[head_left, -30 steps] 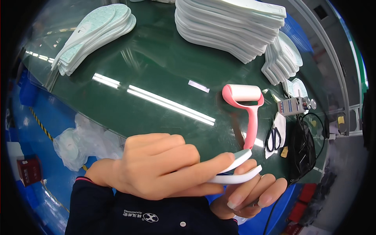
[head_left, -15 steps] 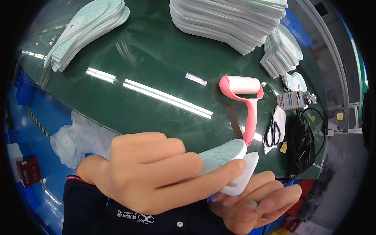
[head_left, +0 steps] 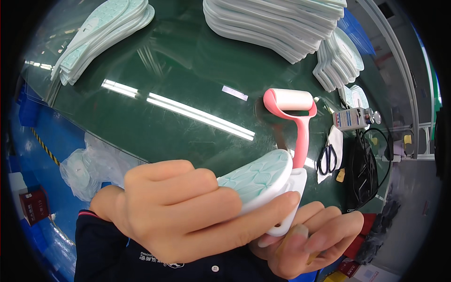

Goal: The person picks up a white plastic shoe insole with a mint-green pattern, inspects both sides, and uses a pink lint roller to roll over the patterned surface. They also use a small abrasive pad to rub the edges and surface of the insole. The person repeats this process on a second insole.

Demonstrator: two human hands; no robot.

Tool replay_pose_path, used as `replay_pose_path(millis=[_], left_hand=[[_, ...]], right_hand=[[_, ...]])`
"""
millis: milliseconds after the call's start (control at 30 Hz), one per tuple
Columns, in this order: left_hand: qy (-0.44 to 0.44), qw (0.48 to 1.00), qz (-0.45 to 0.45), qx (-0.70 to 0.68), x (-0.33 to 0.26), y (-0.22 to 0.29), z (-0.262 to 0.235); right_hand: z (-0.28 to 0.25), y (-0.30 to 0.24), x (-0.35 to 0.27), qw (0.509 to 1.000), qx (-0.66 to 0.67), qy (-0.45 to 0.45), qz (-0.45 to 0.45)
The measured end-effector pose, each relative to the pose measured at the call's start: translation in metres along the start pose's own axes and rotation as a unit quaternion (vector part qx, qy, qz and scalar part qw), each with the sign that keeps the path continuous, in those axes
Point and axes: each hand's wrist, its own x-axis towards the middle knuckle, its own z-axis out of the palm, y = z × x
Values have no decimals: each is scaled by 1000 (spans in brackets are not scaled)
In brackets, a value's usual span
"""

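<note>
My left hand (head_left: 183,211) is closed round a sole-shaped piece (head_left: 260,178), white-edged with a mint, leaf-patterned face. Its index finger stretches along a white, flat end part (head_left: 284,225) that has a small hole. Just right of that end is my right hand (head_left: 310,239), its fingers curled and the thumb and fingertips pressed together. Whatever they pinch, if anything, is too small to make out. Beyond the held piece, a pink-handled lint roller (head_left: 302,136) with a white roll lies on the green table (head_left: 188,155).
Stacks of similar soles stand at the far left (head_left: 101,37), far middle (head_left: 272,28) and far right (head_left: 338,61). On the right are a white bottle (head_left: 350,119), black scissors (head_left: 326,159) on a white cloth, and a black pouch (head_left: 361,174). A clear plastic bag (head_left: 89,169) hangs at left.
The sole-shaped piece has tilted up, showing more of its mint face and the hole in its white end. My left hand has shifted slightly left; my right hand stays beside it.
</note>
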Motion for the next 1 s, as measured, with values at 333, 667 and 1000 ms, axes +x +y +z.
replay_pose_path(millis=[333,667,1000], left_hand=[[14,999,23,-19,-1,-5,3],[27,998,40,-47,-1,-10,7],[55,995,62,-55,0,-12,11]], right_hand=[[0,0,-1,999,33,9,18],[20,-17,-1,972,67,179,138],[6,4,4,994,103,19,-19]])
